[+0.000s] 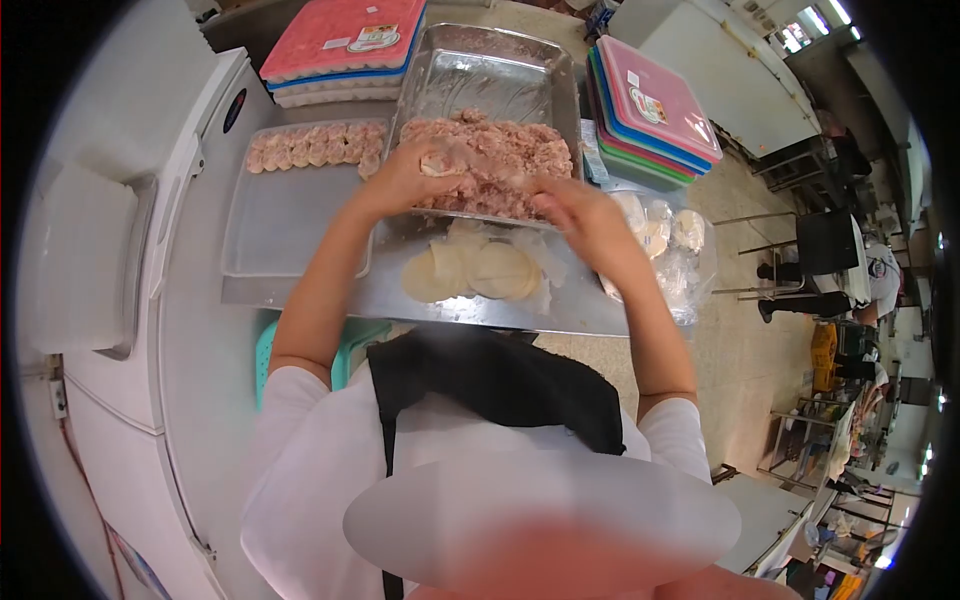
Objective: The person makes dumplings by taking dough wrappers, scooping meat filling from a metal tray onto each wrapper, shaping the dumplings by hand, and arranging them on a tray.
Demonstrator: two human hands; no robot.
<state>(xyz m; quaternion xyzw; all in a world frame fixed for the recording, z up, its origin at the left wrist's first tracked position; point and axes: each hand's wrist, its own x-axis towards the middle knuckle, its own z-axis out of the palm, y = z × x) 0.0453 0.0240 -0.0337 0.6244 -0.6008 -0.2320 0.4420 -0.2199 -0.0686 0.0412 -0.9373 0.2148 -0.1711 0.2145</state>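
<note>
My left hand (408, 180) is over the near left part of the meat filling, its fingers curled around a pale round dumpling wrapper (440, 165). My right hand (578, 208) is at the right side of the filling, fingers bent together and blurred; whatever they grip is not clear. Pink minced meat (500, 150) covers the near half of a deep metal tray (490, 65). Just in front of the tray, stacks of round wrappers (470, 273) lie on the metal table. To the left, a translucent tray (295, 225) carries rows of filled dumplings (315, 148) along its far side.
Stacked lidded trays stand at the back left (345, 40) and right (655, 100) of the meat tray. Bagged wrappers (660, 235) lie at the table's right end. A white freezer (120, 400) stands left. Other people (880, 285) are farther right.
</note>
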